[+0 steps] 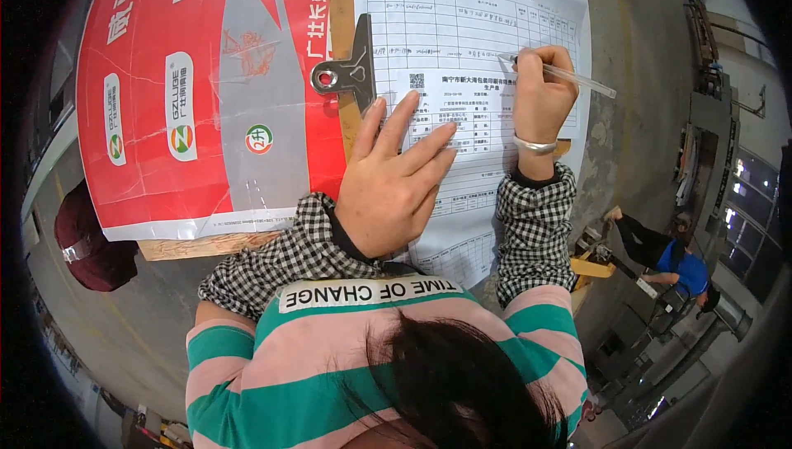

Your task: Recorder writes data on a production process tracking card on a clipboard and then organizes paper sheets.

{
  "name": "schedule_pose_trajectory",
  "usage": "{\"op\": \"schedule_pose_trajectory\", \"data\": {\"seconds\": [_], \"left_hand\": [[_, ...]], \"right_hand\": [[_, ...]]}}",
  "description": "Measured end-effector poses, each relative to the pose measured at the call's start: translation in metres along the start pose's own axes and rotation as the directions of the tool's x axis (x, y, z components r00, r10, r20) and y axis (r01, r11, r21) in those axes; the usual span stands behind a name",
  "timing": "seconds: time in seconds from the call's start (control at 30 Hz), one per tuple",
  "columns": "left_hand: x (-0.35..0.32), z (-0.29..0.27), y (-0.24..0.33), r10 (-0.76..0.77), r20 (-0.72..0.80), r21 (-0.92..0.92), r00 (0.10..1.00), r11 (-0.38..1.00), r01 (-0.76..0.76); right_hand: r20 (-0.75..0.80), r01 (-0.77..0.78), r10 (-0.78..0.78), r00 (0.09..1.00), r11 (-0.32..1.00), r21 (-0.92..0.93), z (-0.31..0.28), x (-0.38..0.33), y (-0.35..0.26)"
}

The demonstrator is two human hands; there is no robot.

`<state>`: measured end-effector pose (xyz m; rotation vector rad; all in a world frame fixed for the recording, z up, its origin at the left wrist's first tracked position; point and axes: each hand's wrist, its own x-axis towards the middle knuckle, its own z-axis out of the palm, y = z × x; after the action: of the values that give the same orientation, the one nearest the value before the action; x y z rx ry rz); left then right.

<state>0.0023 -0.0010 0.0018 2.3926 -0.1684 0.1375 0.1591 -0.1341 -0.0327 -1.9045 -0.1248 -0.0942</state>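
My left hand lies flat with fingers spread on a printed paper form held by a metal clip on a wooden clipboard. My right hand grips a clear pen with its tip on the form's table rows. A silver bangle is on my right wrist. Both forearms wear black-and-white checked sleeve covers over a pink and green striped top.
A stack of red and white printed sacks lies under the clipboard, on a wooden board. A dark red stool stands at the left. At the right, another person in a blue top bends over on the concrete floor.
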Motion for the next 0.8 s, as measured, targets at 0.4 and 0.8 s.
{"op": "schedule_pose_trajectory", "data": {"seconds": [0.4, 0.8], "left_hand": [[-0.0001, -0.0004, 0.0004, -0.005, -0.004, 0.005, 1.000, 1.000, 0.005], [-0.0005, 0.0003, -0.0002, -0.005, -0.016, -0.008, 1.000, 1.000, 0.005]], "right_hand": [[-0.009, -0.026, 0.026, 1.000, 1.000, -0.002, -0.0011, -0.0009, -0.0027], [-0.012, -0.105, 0.105, 0.994, 0.993, 0.048, -0.0040, 0.0017, -0.0003]]}}
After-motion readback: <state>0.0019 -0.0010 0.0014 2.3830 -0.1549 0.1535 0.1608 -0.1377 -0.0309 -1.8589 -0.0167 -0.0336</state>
